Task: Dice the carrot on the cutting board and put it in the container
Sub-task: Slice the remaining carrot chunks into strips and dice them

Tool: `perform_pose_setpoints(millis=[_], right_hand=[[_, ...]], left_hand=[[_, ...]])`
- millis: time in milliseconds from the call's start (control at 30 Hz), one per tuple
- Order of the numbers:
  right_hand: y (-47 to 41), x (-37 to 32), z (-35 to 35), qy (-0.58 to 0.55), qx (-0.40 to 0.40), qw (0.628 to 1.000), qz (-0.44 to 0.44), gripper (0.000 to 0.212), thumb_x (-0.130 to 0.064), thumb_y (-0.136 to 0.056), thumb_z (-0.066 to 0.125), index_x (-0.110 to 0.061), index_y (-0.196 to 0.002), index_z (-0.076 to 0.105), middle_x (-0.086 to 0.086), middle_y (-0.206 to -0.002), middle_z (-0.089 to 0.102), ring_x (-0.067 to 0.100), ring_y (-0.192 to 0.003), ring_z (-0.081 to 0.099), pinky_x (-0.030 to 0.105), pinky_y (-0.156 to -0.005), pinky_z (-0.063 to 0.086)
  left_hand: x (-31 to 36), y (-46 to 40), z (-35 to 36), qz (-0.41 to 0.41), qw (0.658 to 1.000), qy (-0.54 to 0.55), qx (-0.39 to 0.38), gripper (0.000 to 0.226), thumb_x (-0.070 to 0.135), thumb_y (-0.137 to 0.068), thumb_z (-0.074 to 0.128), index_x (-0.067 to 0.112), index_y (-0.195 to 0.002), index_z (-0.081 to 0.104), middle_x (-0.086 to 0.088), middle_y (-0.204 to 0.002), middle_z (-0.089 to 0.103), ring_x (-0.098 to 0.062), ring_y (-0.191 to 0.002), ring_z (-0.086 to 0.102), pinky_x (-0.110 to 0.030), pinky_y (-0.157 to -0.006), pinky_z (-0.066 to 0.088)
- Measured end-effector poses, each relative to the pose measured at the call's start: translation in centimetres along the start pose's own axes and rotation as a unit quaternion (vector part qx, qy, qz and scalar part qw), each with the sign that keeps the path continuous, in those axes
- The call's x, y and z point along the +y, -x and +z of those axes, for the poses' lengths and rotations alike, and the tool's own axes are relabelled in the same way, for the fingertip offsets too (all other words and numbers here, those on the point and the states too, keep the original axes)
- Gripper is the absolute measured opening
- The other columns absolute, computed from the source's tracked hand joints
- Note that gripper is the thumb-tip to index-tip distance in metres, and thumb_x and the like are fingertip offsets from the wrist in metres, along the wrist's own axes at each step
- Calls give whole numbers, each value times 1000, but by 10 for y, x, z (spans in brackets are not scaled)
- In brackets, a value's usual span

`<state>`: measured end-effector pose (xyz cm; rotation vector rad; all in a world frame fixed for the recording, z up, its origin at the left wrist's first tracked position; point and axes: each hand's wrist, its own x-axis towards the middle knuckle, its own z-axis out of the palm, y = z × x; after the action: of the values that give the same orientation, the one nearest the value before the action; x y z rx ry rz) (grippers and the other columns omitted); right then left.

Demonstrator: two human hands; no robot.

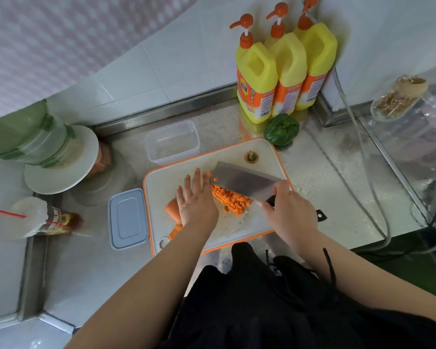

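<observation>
The carrot lay mostly as a heap of diced carrot [230,199] on the cutting board [161,182], with an uncut piece [172,207] beside it, so more dicing probably remained. The container [173,142] stood just beyond the board on the desk [337,177], holding none yet. The right hand [288,210] was clamped on the cleaver [242,181]; the left hand [195,200], fingers straight and apart, rested by the heap.
</observation>
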<state>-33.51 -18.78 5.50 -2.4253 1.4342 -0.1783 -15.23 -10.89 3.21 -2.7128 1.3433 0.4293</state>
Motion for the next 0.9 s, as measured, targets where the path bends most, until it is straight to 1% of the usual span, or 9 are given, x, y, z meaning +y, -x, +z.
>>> perform_pose_setpoints(millis=[100,200,300,400,467,533,633,767,900], right_hand=[[-2,1,1,-44,4,998,46,38,-46,-91,55,-15,-104,39,3,-81,65,26,-73,63,32,-58,45],[-5,1,3,-84,1,994,75,36,-49,-92,51,-19,-105,36,2,-78,65,27,-70,64,32,-58,45],[-5,-1,3,-143,-38,986,82,29,-46,-96,42,-20,-109,39,0,-80,65,26,-72,63,38,-65,50],[-7,-4,5,-271,-111,950,106,30,-43,-100,34,-18,-111,46,-4,-80,61,18,-74,60,36,-70,45],[-9,-5,8,-343,-155,918,126,33,-44,-100,36,-16,-111,49,-5,-73,56,12,-63,53,29,-63,39],[-12,-4,11,-340,-183,914,122,28,-46,-96,46,-19,-103,50,-2,-66,53,12,-55,48,27,-56,37],[-17,0,14,-310,-201,922,114,27,-32,-91,54,-13,-75,44,6,-62,45,18,-53,42,31,-57,36],[-21,4,21,-239,-294,924,51,30,-28,-89,52,-13,-66,39,5,-61,41,19,-55,40,32,-58,31],[-21,4,32,-101,-349,932,-16,34,-35,-90,51,-16,-64,43,2,-63,46,16,-60,45,33,-60,33]], left_hand=[[1,0,-5,-40,992,110,49,40,32,-105,34,27,-142,48,3,-158,26,-23,-143,17,-39,-114,17],[0,-3,-9,-52,985,158,52,32,40,-103,42,33,-119,68,6,-129,54,-21,-123,34,-34,-97,25],[0,-4,-16,-50,983,174,40,28,47,-97,52,30,-104,73,7,-95,59,-23,-109,43,-33,-87,27],[-1,-2,-20,-75,978,195,26,31,53,-91,59,24,-89,69,11,-73,44,-21,-96,42,-34,-83,29],[-3,-4,-19,-55,977,205,19,22,45,-95,56,29,-103,69,6,-81,51,-23,-101,46,-36,-90,31],[-8,-6,-11,-10,981,195,5,33,28,-98,47,34,-127,61,2,-107,61,-24,-116,43,-37,-100,31],[-19,-6,-1,19,977,211,34,51,9,-92,43,31,-137,54,6,-139,49,-23,-129,34,-38,-107,28],[-47,8,15,-51,938,293,175,52,-2,-83,44,17,-128,62,-5,-132,53,-30,-121,41,-37,-105,34],[-74,22,28,-122,922,324,176,40,4,-93,45,20,-125,62,-1,-132,51,-25,-123,38,-38,-105,36]])
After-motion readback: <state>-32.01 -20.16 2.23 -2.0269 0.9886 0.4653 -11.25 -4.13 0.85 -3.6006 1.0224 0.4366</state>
